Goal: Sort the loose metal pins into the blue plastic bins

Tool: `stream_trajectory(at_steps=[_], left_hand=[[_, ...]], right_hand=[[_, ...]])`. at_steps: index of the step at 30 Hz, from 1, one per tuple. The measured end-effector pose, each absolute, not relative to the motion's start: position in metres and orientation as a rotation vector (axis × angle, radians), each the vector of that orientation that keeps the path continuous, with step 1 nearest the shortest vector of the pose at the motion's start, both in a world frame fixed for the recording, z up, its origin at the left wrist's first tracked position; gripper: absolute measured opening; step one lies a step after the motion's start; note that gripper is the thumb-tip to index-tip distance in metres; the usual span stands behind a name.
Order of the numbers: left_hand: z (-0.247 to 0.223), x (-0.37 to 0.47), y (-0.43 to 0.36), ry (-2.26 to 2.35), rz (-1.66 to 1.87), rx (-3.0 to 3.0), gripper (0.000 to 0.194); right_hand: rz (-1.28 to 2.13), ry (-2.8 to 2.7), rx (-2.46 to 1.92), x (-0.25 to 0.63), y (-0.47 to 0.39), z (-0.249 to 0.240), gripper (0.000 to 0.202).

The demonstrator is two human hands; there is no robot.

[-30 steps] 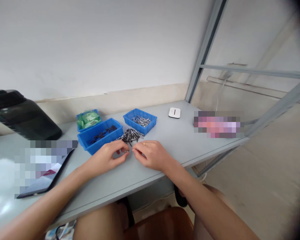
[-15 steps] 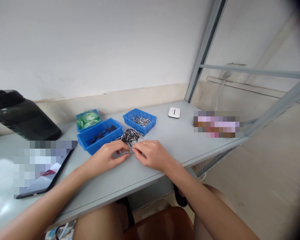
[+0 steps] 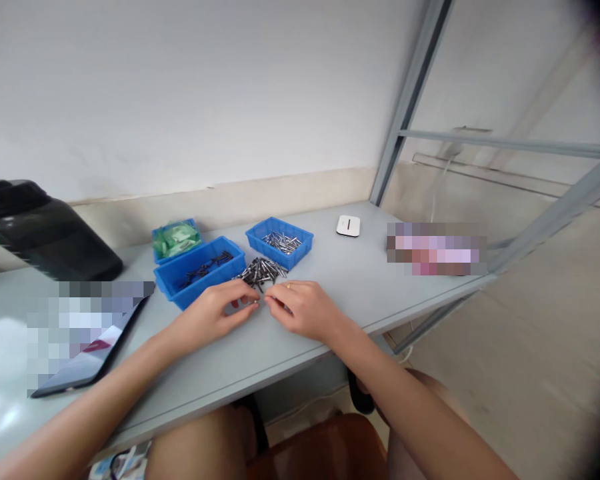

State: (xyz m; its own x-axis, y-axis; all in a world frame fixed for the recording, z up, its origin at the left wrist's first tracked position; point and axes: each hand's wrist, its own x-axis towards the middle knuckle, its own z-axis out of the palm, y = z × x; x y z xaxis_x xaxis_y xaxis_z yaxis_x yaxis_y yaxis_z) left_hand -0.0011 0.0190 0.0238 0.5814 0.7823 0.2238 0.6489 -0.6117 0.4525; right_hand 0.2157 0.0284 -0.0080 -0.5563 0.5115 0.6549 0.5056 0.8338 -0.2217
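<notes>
My left hand [image 3: 220, 309] is in a pinch, its thumb and fingertips closed on a small shiny metal piece [image 3: 257, 301] that barely shows. Just to the right, my right hand [image 3: 300, 307] has its thumb and fingers pressed together; whatever they hold is hidden. The fingertips of both hands almost meet above the table. Behind them lies a loose pile of thin metal pins [image 3: 264, 270], silver and dark mixed. A blue bin [image 3: 180, 295] with dark pins stands behind my left hand. Another blue bin [image 3: 300, 257] holds silver pins beyond the pile.
A third blue bin with a green plastic bag [image 3: 179, 238] sits at the back. On the left are a dark bottle [image 3: 70, 233] and a tablet-like device [image 3: 105, 353]. A white box [image 3: 349, 225] and a blurred-out object [image 3: 435, 250] lie right, near the metal frame [image 3: 405, 100].
Both hands stay almost in place. The small metal piece at my left fingertips has shifted very slightly.
</notes>
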Motion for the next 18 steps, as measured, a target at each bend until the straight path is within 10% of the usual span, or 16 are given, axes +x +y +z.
stream_trajectory(at_steps=[18], left_hand=[[0.034, 0.004, 0.015, 1.178, 0.767, 2.327, 0.018]], right_hand=[[0.045, -2.423, -0.782, 0.214, 0.03, -0.01, 0.019]])
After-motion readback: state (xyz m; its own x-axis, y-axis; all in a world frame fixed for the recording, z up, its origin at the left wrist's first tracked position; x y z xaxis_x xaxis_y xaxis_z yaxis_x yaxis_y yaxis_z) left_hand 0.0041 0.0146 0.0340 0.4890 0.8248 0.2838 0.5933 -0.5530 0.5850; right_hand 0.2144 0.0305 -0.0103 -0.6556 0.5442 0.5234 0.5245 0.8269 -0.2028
